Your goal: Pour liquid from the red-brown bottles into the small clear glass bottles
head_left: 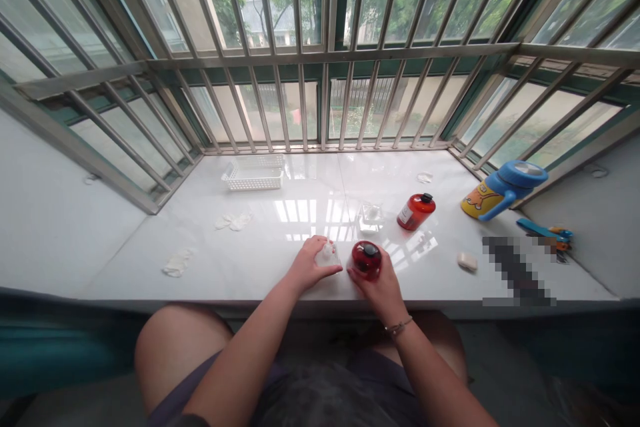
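Left hand (pixel 307 267) on clear container (pixel 329 255), right hand (pixel 380 287) on red bottle (pixel 367 259).

Two hands (pixel 345 273) on the marble windowsill (pixel 120 260); two red bottles (pixel 416 211), one under the right hand; two clear objects (pixel 371 217), one under the left hand; one white plastic basket (pixel 253 175) near the back edge; at least three white tissues (pixel 233 221); one bar of soap (pixel 467 261); one blue-lidded yellow cup (pixel 505 190) and one blue tool (pixel 543 232) toward the right end.
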`<state>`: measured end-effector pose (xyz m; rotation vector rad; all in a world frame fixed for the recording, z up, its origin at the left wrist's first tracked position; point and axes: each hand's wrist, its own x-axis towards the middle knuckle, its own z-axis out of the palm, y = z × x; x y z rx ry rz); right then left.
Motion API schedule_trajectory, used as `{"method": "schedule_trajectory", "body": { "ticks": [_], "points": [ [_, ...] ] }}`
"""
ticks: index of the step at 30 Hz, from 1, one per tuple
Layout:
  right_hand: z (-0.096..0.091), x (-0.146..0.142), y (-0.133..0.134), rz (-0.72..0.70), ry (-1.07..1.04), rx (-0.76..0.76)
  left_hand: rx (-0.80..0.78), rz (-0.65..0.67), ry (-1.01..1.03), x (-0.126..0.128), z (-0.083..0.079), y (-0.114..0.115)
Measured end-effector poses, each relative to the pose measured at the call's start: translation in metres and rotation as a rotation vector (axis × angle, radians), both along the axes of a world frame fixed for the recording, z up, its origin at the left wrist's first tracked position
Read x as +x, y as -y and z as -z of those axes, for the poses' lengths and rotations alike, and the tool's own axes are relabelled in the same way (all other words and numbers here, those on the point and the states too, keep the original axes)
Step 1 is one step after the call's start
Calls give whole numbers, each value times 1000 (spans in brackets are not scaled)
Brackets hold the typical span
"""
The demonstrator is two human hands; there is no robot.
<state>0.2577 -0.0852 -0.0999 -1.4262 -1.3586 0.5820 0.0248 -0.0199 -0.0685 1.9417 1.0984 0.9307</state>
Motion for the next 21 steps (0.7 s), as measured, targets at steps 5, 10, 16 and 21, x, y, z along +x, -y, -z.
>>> {"method": "schedule_trajectory", "body": {
  "ticks": [5,10,16,21],
  "points": [
    [-7,58,-8,196,100,-78,8,74,32,46,7,-8],
    [-9,108,-18,330,82,-187,33,76,87,109,23,-14],
    [-24,149,-12,460,279,24,24,-32,260,118,29,-23],
    [-85,180,-47,250,617,47,63,-69,112,109,9,-68]
  ]
}}
